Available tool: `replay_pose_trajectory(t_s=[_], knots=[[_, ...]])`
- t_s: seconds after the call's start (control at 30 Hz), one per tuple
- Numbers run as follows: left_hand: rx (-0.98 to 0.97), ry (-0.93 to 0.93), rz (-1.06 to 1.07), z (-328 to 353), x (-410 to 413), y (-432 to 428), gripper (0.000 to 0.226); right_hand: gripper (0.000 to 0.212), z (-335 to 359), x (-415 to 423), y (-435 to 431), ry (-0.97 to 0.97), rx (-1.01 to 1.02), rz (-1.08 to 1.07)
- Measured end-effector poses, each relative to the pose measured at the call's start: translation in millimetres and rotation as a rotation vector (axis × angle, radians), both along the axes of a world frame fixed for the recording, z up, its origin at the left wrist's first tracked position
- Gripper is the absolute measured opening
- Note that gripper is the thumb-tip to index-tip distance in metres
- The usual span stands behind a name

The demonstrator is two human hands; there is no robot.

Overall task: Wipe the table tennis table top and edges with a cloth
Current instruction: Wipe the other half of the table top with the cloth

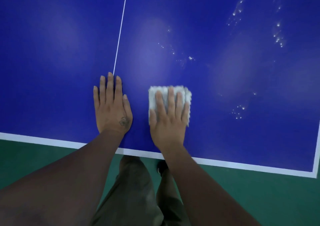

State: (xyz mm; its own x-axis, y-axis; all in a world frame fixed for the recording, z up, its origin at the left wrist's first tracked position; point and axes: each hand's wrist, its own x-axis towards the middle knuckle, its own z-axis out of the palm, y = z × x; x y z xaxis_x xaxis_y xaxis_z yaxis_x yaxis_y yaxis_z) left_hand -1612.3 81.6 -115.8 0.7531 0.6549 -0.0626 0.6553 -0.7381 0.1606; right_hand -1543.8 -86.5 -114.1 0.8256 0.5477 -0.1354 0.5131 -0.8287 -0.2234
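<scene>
Standing in dark trousers [135, 182] on a green floor [34, 156], a person reaches over the white edge line [242, 167] of a blue table tennis table [225, 87], left hand [111, 108] flat with straight fingers at the centre line [121, 26], right hand [168, 120] spread, pressing a white cloth [152, 97] just beside it, with droplets [278, 37] glistening beyond.

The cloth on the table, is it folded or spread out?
Folded, it seems: the cloth is a small thick square, barely wider than the right hand pressing it flat.
</scene>
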Motion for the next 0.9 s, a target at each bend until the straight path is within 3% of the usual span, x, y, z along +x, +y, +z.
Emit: replay_pose_trajectory(t_s=[0.23, 0.4, 0.53, 0.7, 0.9], knots=[[0.017, -0.056, 0.000, 0, -2, -1, 0.059, 0.063, 0, 72, 58, 0.028, -0.042, -0.083], [-0.010, -0.096, 0.018, 2, -5, -18, 0.059, 0.061, 8, -5, -51, 0.026, -0.049, 0.001], [-0.098, -0.188, 0.008, 8, -8, -84, 0.058, 0.064, 14, -37, -149, 0.073, -0.121, -0.056], [-0.198, -0.168, -0.007, 12, 40, -165, 0.062, 0.063, 9, 41, -162, 0.015, -0.132, -0.134], [-0.051, -0.025, -0.010, -4, 61, -184, 0.067, 0.064, 1, 156, -134, 0.020, -0.111, -0.267]])
